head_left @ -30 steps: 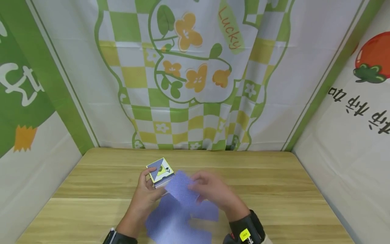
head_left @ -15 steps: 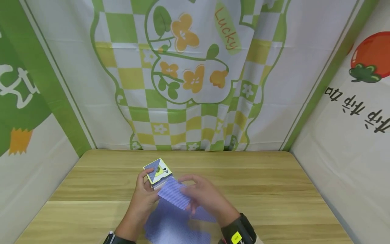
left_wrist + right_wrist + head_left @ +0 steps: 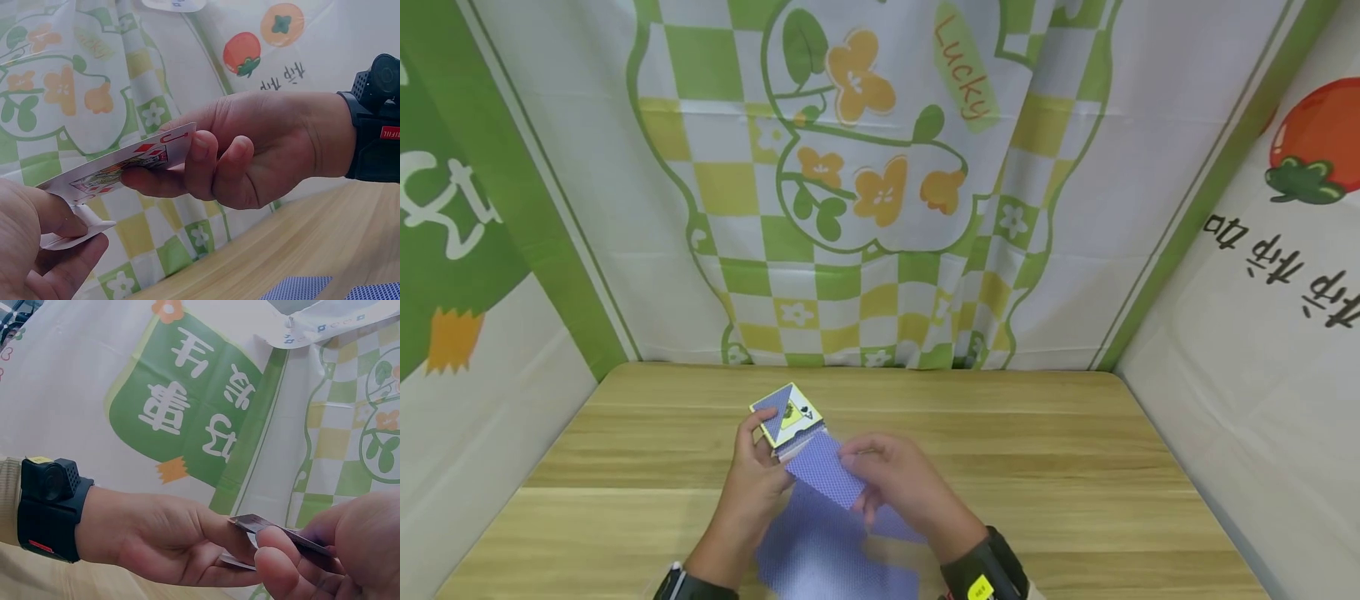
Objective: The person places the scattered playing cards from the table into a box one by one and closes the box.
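Note:
My left hand [image 3: 747, 483] grips a playing card box [image 3: 787, 415], tilted above the table, with an ace of spades print and a blue patterned corner. From its near end a blue-backed playing card [image 3: 822, 468] slopes down to the right. My right hand [image 3: 906, 482] pinches this card near its right edge. In the left wrist view its face is a jack of diamonds [image 3: 115, 175], with my right fingers underneath. A white flap [image 3: 81, 232] sits by my left fingers there. Whether the card's upper end is inside the box, I cannot tell.
Several blue-backed cards [image 3: 820, 542] lie spread on the wooden table [image 3: 1037, 467] below both hands. A printed cloth [image 3: 880, 317] hangs behind the table, with side cloths at left and right. Each wrist wears a black strapped camera.
The card in my right hand has moved left and down, closer against the box's near end, and its blur has gone. My left hand and the box have hardly moved.

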`<state>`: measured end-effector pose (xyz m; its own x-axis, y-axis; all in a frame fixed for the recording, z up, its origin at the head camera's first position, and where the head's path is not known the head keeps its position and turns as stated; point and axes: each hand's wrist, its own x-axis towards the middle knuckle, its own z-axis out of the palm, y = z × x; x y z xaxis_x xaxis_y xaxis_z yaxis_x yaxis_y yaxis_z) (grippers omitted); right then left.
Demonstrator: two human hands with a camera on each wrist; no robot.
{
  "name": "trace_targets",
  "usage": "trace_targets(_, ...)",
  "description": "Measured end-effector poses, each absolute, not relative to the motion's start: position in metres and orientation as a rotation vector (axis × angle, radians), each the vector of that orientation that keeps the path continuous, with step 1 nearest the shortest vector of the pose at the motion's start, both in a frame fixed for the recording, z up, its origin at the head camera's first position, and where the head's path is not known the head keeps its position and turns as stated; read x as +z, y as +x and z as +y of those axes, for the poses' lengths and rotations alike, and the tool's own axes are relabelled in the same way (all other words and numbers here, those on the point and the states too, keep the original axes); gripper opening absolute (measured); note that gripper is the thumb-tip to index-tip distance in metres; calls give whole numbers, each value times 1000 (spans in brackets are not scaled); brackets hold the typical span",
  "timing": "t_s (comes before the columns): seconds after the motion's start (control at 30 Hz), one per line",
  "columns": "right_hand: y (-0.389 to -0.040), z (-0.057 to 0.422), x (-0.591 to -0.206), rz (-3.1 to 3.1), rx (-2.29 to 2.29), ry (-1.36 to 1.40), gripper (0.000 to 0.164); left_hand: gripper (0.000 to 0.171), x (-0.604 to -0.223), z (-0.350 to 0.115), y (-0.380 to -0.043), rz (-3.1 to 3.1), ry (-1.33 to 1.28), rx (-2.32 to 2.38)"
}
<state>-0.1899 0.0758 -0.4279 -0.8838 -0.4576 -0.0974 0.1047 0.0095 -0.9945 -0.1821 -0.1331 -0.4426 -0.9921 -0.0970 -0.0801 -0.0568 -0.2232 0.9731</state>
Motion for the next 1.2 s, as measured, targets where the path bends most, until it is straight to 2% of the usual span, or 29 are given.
trace_targets(0.43, -187, 71, -424, 1904, -1972, -383, 33, 87, -442, -130, -182, -1945, 157, -2424)
trace_targets(0.73, -183, 69, -420, 1941, -1894, -530, 51, 87, -440, -129, -179, -2043, 170, -2372)
trace_targets(0.87, -185, 67, -426, 2044, -1868, -581, 54, 87, -439, -124, -175, -2043, 159, -2400)
trace_targets(1.2, -192, 69, -434, 2380, -1910, -478, 57, 82, -438, -107, -165, -1977, 61, -2491)
